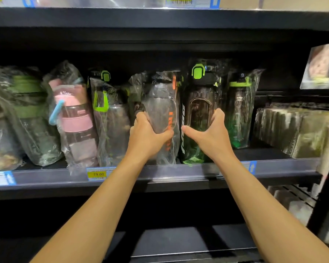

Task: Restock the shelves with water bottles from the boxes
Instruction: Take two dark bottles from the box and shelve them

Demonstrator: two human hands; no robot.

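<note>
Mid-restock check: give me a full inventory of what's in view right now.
orange-trim bottle: one, clear grey, bagged, shelf centre
lime-lid bottle: one, dark green, bagged, right beside it
pink bottle: one, pink with a blue loop, left of centre
lime-loop bottle: one, clear, right of the pink bottle
lime-band bottle: one, clear, right end of the row
olive bottles: blurred, count unclear, far left
wrapped packs: stacked, count unclear, right side of the shelf
price tag: one, yellow, on the shelf edge
left grip: wraps the orange-trim bottle
right grip: holds the lime-lid bottle
</note>
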